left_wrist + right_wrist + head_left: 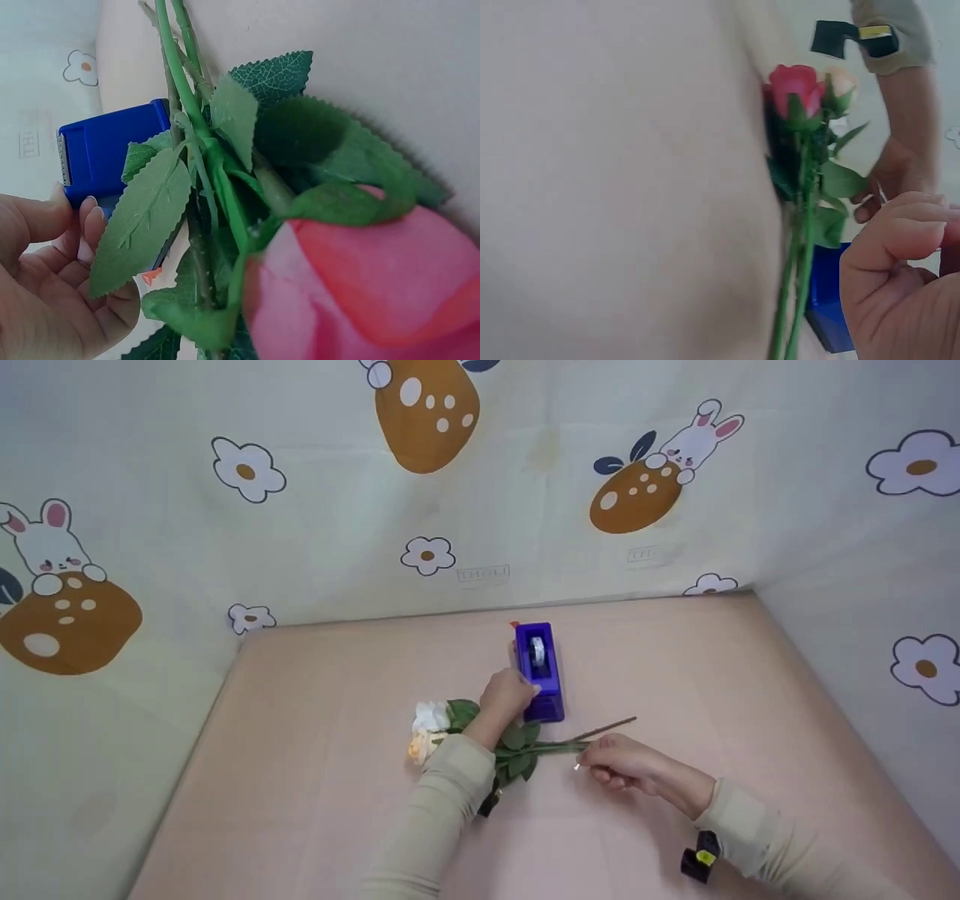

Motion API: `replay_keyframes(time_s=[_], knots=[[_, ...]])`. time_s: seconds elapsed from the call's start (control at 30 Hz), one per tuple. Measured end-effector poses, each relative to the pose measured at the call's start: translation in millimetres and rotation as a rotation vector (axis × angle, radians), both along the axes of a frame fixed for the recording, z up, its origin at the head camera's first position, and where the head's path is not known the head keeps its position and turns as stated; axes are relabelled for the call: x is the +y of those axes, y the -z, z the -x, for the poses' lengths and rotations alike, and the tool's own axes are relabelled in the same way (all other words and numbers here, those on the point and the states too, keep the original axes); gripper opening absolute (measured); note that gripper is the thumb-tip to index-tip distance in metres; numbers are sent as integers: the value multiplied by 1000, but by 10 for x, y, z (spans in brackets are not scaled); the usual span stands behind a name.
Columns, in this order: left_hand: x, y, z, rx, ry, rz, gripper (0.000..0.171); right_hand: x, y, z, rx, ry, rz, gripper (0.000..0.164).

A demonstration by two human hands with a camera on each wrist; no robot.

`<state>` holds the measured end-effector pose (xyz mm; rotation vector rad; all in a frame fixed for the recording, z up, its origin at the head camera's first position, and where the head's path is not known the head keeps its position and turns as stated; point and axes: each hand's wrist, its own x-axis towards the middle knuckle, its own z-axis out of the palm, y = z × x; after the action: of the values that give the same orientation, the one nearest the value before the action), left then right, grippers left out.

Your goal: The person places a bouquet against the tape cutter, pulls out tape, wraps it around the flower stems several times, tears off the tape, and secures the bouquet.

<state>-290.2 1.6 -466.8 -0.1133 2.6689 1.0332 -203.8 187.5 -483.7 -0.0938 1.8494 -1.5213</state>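
Note:
A purple-blue tape dispenser (546,706) with a tape roll (537,651) in it stands on the table. My left hand (505,697) grips its side, thumb and fingers on the body in the left wrist view. Under my left forearm lies a bunch of roses: a white rose (430,717), a peach rose (424,747) and a pink rose (360,277), partly hidden in the head view. Beside the green stems (555,748), my right hand (626,765) has its fingers curled and pinches a small shiny bit, seemingly clear tape (577,767).
One brown stem (607,728) slants away from the green ones. A small orange-red thing (514,625) shows at the dispenser's far left corner. Behind the pink-beige table (315,810) rises a patterned cloth wall (330,532), with more cloth at both sides.

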Motion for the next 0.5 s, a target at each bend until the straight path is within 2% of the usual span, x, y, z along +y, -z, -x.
replay_keyframes(time_s=[0.2,0.33,0.5], knots=[[-7,11,-8,12,-8,-16,22,-63,175,29,67,52,-111,26],[-5,8,-14,0,-10,-8,22,-91,256,72,137,73,-243,21],[9,0,-7,-8,1,-1,22,-121,272,119,235,74,-425,22]])
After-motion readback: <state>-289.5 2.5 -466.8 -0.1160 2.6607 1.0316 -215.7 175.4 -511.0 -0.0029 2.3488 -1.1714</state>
